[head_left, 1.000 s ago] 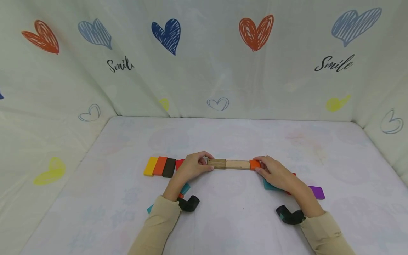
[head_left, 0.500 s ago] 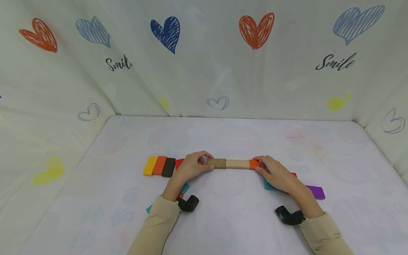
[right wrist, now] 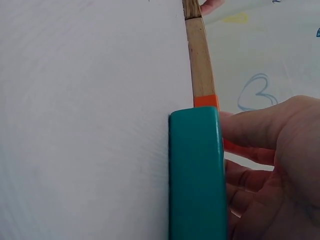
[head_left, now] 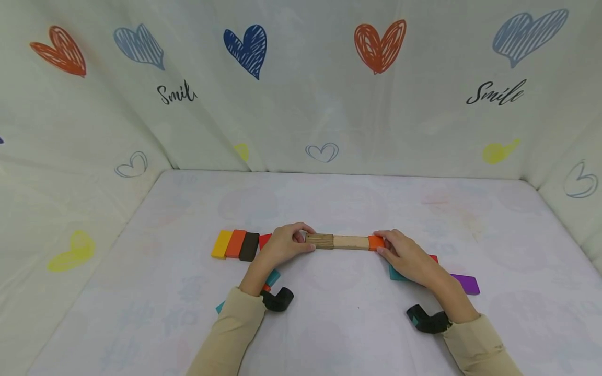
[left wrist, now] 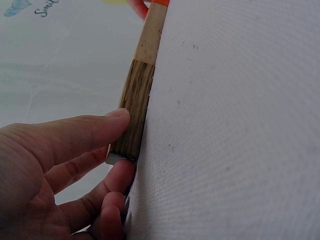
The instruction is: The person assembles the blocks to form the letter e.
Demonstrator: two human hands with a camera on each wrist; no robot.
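Across the middle of the white table (head_left: 338, 318), I see three blocks end to end: a dark-grained wooden block (head_left: 320, 241) at left, a pale wooden block (head_left: 350, 243) between, an orange block (head_left: 375, 243) at right. I make out the left hand (head_left: 283, 246) pinching the dark-grained wooden block between thumb and fingers, and the right hand (head_left: 408, 256) likewise pinching the orange block, just beyond a teal block (head_left: 397, 273).

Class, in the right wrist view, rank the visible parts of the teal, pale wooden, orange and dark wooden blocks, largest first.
1. Teal block, apparently nearest the camera
2. Pale wooden block
3. Orange block and dark wooden block: too alike to rank
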